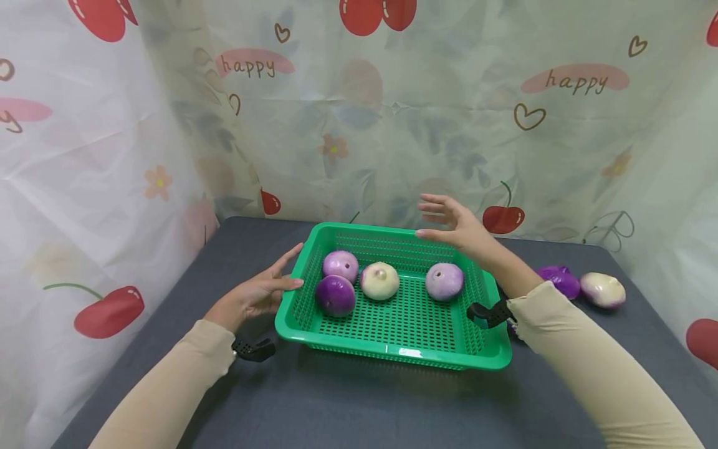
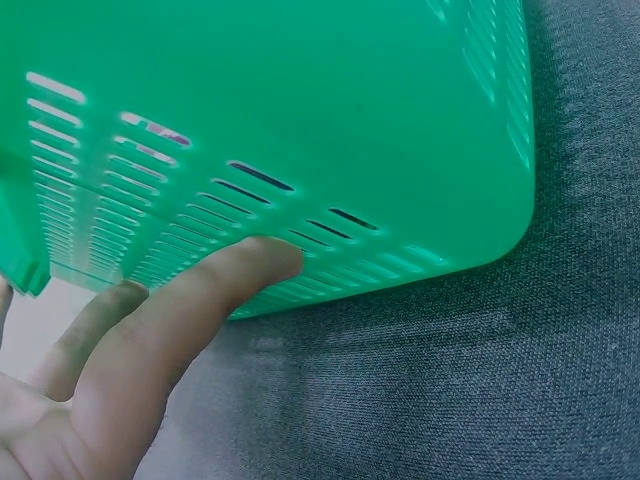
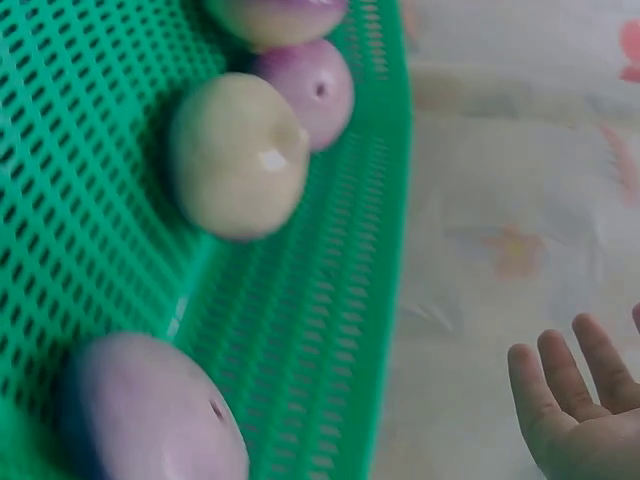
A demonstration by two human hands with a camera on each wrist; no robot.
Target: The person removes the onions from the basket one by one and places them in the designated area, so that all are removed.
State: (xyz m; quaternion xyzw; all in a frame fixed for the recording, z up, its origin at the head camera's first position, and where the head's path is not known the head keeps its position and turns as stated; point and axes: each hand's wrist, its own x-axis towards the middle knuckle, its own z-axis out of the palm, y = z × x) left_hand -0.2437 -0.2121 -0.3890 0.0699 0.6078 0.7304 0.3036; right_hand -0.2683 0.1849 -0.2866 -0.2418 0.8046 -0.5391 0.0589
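A green plastic basket with slotted walls stands on the dark table. Inside it are several round turnips: a pale purple turnip, a deep purple turnip, a cream one and another pale purple turnip at the right. At the basket's left side, my left hand has its thumb over the rim; in the left wrist view its fingers touch the outer wall. Over the back right rim hovers my right hand, fingers spread and holding nothing; it also appears in the right wrist view, low at the right.
Right of the basket lie a purple turnip and a white-and-purple turnip, with another partly hidden by the right wrist. A printed curtain hangs around the table. A thin cable shows at the back right.
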